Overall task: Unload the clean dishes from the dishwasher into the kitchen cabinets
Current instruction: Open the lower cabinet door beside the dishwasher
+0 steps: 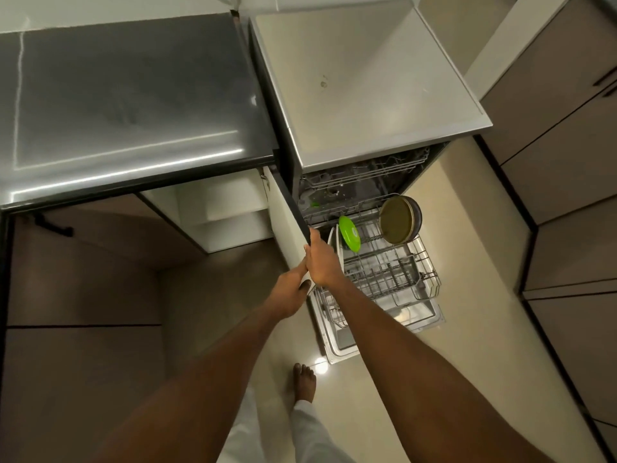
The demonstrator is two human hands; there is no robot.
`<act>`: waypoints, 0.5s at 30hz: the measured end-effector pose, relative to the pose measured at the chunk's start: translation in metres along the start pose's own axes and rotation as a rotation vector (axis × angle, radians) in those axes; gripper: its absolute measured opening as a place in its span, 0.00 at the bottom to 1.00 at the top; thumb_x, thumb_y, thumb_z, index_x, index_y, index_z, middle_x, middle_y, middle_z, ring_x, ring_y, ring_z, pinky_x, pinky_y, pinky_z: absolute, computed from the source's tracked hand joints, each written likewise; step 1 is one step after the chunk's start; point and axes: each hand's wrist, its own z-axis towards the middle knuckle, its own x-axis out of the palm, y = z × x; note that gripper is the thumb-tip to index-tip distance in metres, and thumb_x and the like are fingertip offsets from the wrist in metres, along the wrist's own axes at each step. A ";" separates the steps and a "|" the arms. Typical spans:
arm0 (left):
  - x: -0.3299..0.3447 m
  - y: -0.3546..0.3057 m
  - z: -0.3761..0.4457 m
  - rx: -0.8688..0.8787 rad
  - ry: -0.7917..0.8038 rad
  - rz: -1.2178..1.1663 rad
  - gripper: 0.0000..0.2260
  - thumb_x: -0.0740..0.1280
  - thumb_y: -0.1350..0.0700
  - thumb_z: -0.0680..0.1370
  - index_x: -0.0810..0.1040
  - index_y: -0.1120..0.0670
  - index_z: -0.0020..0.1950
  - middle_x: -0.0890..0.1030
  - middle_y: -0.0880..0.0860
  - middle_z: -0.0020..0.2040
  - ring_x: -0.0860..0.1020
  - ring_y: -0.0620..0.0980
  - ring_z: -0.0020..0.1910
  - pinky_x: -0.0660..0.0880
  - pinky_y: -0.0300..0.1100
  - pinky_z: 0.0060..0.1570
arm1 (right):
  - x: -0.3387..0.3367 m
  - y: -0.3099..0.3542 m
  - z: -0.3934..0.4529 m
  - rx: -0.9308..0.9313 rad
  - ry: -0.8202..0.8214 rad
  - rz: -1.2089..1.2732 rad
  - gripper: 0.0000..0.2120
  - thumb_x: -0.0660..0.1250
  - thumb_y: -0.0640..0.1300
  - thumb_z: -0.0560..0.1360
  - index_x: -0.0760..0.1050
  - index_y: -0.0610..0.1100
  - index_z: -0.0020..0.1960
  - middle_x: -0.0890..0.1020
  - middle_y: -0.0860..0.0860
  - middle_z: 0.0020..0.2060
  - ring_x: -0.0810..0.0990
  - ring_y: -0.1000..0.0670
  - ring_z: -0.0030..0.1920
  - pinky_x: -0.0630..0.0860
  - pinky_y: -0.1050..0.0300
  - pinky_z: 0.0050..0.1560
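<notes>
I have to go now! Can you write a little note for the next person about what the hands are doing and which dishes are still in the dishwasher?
Left hand and right hand: both grip the edge of the open white cabinet door beside the dishwasher; neither holds a dish.
In the pulled-out white wire lower rack: a round green plate standing on edge, and round brown plates standing together behind it.
Done: much of the rack looks bare.
Left: move the green and brown plates into the cabinets. The upper rack is too dark to check.

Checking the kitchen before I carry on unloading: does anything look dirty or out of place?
Yes: a small dark smudge marks the otherwise plain dishwasher top. It could be a stain or crumbs; too small to tell.
</notes>
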 end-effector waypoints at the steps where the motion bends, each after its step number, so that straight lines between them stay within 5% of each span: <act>1: 0.003 -0.002 0.003 -0.010 0.000 0.006 0.24 0.61 0.66 0.82 0.67 0.60 0.79 0.82 0.61 0.63 0.80 0.61 0.62 0.74 0.46 0.60 | -0.003 -0.003 0.001 -0.010 0.017 0.009 0.25 0.54 0.42 0.88 0.54 0.42 0.84 0.78 0.37 0.68 0.78 0.36 0.66 0.74 0.39 0.66; 8: 0.010 -0.002 0.002 -0.030 -0.028 0.019 0.34 0.62 0.70 0.79 0.58 0.54 0.84 0.79 0.56 0.69 0.80 0.53 0.62 0.71 0.37 0.58 | 0.002 -0.002 -0.001 -0.010 0.011 0.020 0.26 0.55 0.41 0.88 0.53 0.44 0.84 0.75 0.38 0.72 0.76 0.37 0.69 0.72 0.38 0.70; 12: -0.001 0.005 -0.001 -0.019 -0.079 0.385 0.32 0.67 0.60 0.79 0.61 0.53 0.82 0.73 0.55 0.75 0.74 0.55 0.72 0.70 0.55 0.72 | 0.001 -0.001 -0.006 -0.027 -0.020 0.070 0.26 0.57 0.41 0.88 0.56 0.41 0.84 0.72 0.39 0.76 0.71 0.39 0.75 0.68 0.43 0.74; 15: -0.013 0.008 -0.016 -0.109 -0.242 0.514 0.31 0.64 0.51 0.82 0.58 0.54 0.83 0.67 0.55 0.77 0.68 0.55 0.76 0.66 0.54 0.76 | 0.000 -0.002 -0.017 -0.134 -0.142 0.028 0.27 0.59 0.40 0.87 0.56 0.41 0.84 0.64 0.42 0.82 0.61 0.43 0.82 0.59 0.51 0.81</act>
